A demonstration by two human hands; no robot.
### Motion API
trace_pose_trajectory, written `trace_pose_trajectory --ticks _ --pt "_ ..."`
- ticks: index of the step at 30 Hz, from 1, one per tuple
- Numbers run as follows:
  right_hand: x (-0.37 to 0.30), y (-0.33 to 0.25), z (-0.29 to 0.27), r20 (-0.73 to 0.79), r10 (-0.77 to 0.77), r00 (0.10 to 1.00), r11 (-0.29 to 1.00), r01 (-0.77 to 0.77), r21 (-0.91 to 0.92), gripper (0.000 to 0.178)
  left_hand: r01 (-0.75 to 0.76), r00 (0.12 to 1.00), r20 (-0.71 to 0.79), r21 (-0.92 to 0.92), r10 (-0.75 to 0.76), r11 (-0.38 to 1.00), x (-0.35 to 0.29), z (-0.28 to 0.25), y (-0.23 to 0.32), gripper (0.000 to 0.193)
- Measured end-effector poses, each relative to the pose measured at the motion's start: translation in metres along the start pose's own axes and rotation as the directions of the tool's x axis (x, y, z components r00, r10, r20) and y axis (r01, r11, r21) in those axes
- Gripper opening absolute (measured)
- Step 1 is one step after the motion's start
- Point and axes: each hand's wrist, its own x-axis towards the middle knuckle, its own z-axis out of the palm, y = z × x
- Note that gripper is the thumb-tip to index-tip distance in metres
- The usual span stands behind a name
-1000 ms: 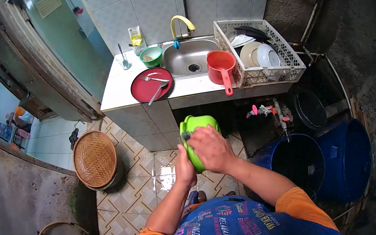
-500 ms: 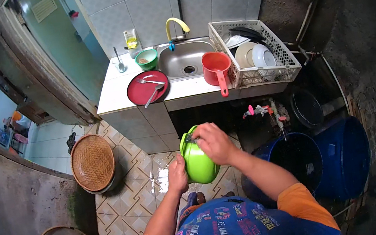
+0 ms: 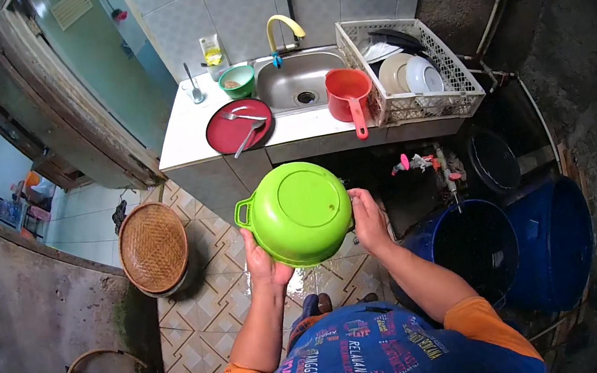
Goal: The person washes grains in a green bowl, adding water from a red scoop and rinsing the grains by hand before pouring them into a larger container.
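Observation:
A lime-green plastic basin (image 3: 301, 213) with loop handles is held in front of my body, its round base turned up toward me. My left hand (image 3: 267, 262) grips its lower left rim, just under the left handle. On the opposite side my right hand (image 3: 371, 222) is closed on the basin's right edge. The fingertips there are partly hidden, and I cannot make out whether a scouring pad is also in them. Beyond the basin, a red plate (image 3: 220, 135) on the counter carries a fork and a spoon.
The steel sink (image 3: 277, 97) has a yellow-spouted tap (image 3: 281, 21). A red dipper (image 3: 348, 94) stands beside a white crate (image 3: 418, 108) of dishes. A green bowl (image 3: 237, 80) sits left. Blue barrels (image 3: 551, 249) are at right, a woven tray (image 3: 153, 247) on the left floor.
The basin has turned from its side so that its base faces up. My right hand has gone from rubbing its rim to holding its right edge. Both hands are farther apart.

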Motion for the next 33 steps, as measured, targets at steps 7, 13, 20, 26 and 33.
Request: trace_pose_trajectory --ticks 7,13,20,26,33 --pt "-0.038 -0.019 0.007 -0.012 -0.371 0.929 0.811 0.318 -0.492 0.032 -0.058 0.997 -0.046 -0.045 0.056 0.997 0.021 -0.001 -0.007 0.068" --pt "-0.074 -0.038 0.028 0.425 -0.625 0.654 0.473 0.751 -0.461 0.036 -0.118 0.99 -0.078 0.018 0.119 0.993 0.03 0.008 -0.02 0.066" --pt "-0.062 -0.046 0.006 0.495 -0.572 0.654 0.365 0.744 -0.56 0.034 -0.087 0.996 -0.017 0.007 0.087 0.996 0.023 0.019 -0.022 0.068" --pt "-0.07 -0.052 0.018 0.536 -0.56 0.632 0.417 0.774 -0.476 0.038 -0.066 0.998 -0.019 0.01 0.067 0.998 0.022 0.013 -0.025 0.068" --pt "-0.07 -0.051 0.019 0.496 -0.516 0.698 0.466 0.715 -0.521 0.031 -0.098 0.995 0.018 0.023 0.098 0.995 0.022 0.011 -0.025 0.068"
